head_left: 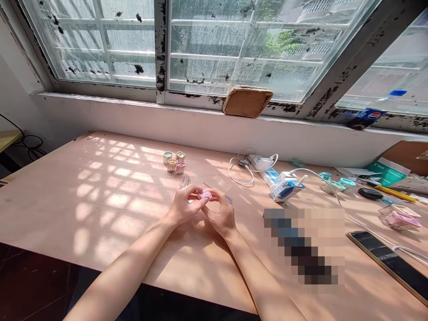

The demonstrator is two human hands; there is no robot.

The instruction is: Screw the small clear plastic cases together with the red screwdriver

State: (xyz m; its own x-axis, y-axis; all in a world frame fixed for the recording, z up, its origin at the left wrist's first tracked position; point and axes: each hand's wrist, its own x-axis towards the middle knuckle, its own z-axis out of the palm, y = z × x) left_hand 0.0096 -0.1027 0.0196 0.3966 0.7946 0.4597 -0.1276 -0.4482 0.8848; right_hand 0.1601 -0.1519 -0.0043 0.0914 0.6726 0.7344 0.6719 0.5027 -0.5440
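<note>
Over the middle of the wooden table [110, 236], my left hand [184, 204] and my right hand [221, 211] meet fingertip to fingertip. Both are closed on a small pink piece [204, 195], too small to tell its exact kind. Just beyond them stands a small clear container [184, 181]. Farther back is a cluster of several little clear pots with coloured tops: a green one [167, 157], a cream one [180, 156], an orange one [172, 165] and a pink one [180, 167]. A thin stick [209, 185] lies behind my fingers, partly hidden.
Right of my hands are a power strip [267, 174] with white cables, a carton [284, 189], teal rings [346, 183], a phone [391, 263] and a clear box with pink [401, 218]. A blurred patch covers something dark. On the sill sit a cardboard box [247, 101] and a bottle [371, 113].
</note>
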